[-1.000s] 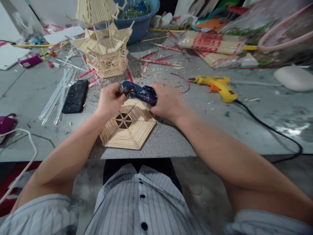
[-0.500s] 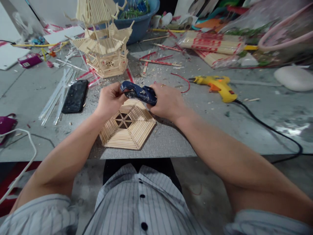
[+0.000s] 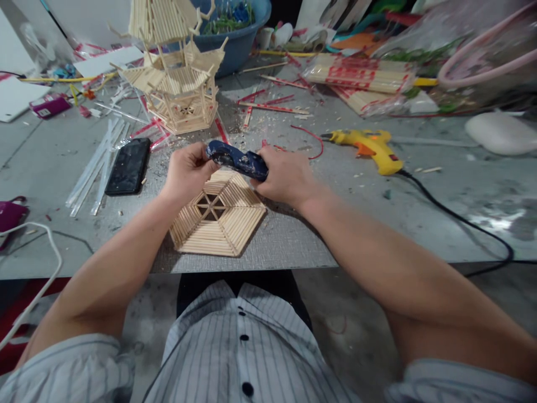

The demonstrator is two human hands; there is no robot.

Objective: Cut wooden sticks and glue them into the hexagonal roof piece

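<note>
My right hand [image 3: 289, 174] is closed around a scuffed dark blue hand tool [image 3: 237, 159], which looks like a cutter. The tool points left, above a hexagonal panel of wooden sticks [image 3: 210, 238] with a spoked opening in its middle. At the tool's left end my left hand [image 3: 188, 168] is pinched shut, fingertips against or very near it. Whatever sits between those fingers is hidden. Behind the hands stands a tiered pavilion model [image 3: 182, 84] made of similar sticks.
A yellow glue gun [image 3: 377, 150] with a black cord lies at right. On the left are a black phone [image 3: 128, 167] and clear glue sticks [image 3: 90, 168]. Farther back are a blue basin [image 3: 239, 42] and wrapped stick bundles [image 3: 361, 75]. The table's front edge runs before me.
The blue tool looks slimmer, its dark lower part by the left fingers now less visible. Both hands stay nearly in place; the whole view has shifted slightly.
</note>
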